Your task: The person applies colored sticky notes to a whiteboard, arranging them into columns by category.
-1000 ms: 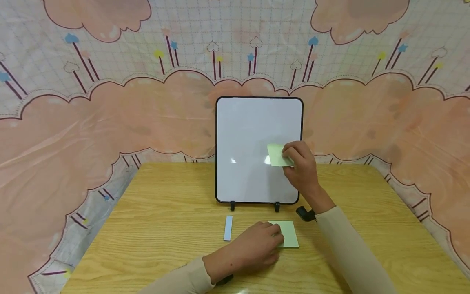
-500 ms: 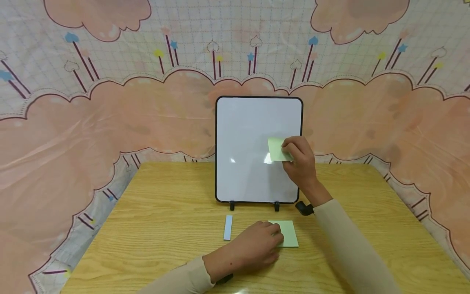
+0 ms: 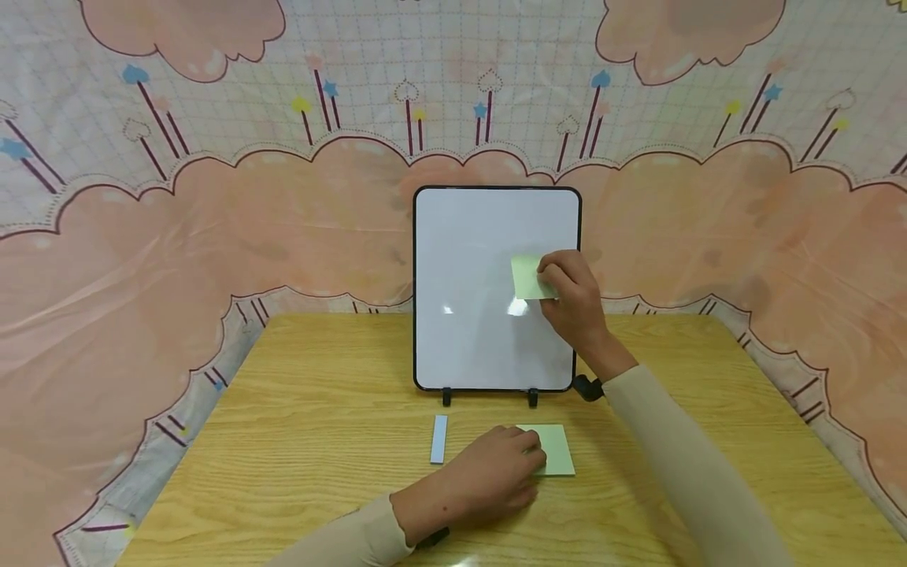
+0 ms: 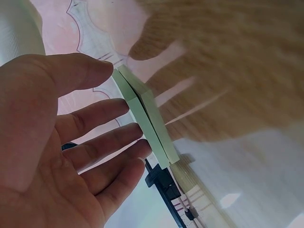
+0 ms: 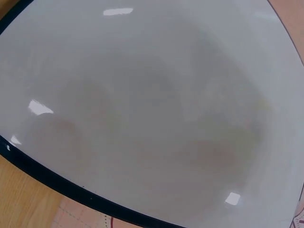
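Note:
My right hand (image 3: 575,298) pinches a pale green sticky note (image 3: 525,278) by its right side, in front of the right half of a black-framed whiteboard (image 3: 468,244). Whether the note touches the board cannot be told. Only the board's glossy face (image 5: 142,95) with faint reflections fills most of the right wrist view; the hand is out of that frame. Below the board, my left hand (image 3: 496,476) rests its fingertips on a pale green sticky note pad (image 3: 558,450) lying on the table. The left wrist view shows the pad (image 4: 145,116) edge-on, with extended fingers and thumb against it.
The whiteboard stands upright on small black feet (image 3: 533,398). A narrow blue-grey strip (image 3: 438,439) lies left of the pad on the wooden table (image 3: 319,409). A patterned peach cloth (image 3: 305,220) hangs behind and at both sides.
My right hand has risen along the board with the sticky note, shifting slightly left. The left hand has stayed in place on the pad.

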Demonstrator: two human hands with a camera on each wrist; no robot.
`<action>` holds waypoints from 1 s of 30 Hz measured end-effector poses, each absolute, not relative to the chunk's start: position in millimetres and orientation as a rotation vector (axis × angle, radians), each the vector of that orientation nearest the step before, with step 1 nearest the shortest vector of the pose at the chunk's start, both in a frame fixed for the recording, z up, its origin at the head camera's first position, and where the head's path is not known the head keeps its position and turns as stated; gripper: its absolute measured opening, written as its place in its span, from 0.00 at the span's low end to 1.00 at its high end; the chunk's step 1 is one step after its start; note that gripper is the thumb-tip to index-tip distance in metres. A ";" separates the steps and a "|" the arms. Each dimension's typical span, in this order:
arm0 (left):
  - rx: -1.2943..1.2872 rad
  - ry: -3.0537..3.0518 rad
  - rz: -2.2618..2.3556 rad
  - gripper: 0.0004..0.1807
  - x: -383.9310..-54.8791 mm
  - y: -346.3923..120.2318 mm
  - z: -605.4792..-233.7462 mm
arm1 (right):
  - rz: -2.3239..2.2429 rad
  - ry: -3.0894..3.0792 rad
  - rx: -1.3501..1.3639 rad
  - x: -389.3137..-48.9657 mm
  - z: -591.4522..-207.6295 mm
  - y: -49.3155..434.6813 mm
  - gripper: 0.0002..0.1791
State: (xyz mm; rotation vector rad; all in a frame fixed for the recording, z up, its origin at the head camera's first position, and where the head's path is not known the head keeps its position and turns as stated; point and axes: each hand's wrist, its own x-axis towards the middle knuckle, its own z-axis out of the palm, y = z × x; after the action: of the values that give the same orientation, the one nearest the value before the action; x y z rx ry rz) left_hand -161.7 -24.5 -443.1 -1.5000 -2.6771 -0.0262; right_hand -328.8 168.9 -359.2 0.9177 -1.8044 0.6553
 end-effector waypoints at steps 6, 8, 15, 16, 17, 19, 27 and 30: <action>-1.496 -2.663 -0.020 0.13 -161.3 -25.6 -444.0 | 0.643 -1.829 0.896 -333.3 -355.7 167.3 0.17; -1.495 -2.662 -0.025 0.13 -161.3 -25.6 -444.3 | 0.648 -1.832 0.889 -334.7 -354.2 166.8 0.17; -1.503 -2.646 -0.030 0.13 -160.6 -26.3 -444.4 | 0.632 -1.858 0.869 -337.3 -350.6 165.2 0.16; -1.503 -2.646 -0.032 0.13 -160.5 -26.4 -444.5 | 0.629 -1.865 0.866 -337.6 -350.0 165.1 0.16; -1.502 -2.646 -0.034 0.13 -160.3 -26.4 -444.3 | 0.624 -1.873 0.861 -338.4 -349.8 165.1 0.16; -1.502 -2.645 -0.036 0.13 -159.9 -26.7 -443.8 | 0.615 -1.888 0.850 -339.5 -349.4 165.0 0.16; -1.503 -2.651 -0.033 0.13 -158.7 -27.7 -442.5 | 0.610 -1.909 0.863 -345.3 -351.6 165.7 0.14; -1.506 -2.650 -0.027 0.13 -158.5 -27.5 -442.5 | 0.613 -1.906 0.861 -346.8 -352.1 165.5 0.14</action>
State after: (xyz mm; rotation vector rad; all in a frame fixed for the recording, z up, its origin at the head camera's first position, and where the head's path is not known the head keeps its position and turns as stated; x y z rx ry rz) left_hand -158.5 -27.5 -442.5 -1.5062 -2.6498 -0.0267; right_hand -346.8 165.5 -352.1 0.8608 -1.9062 0.6132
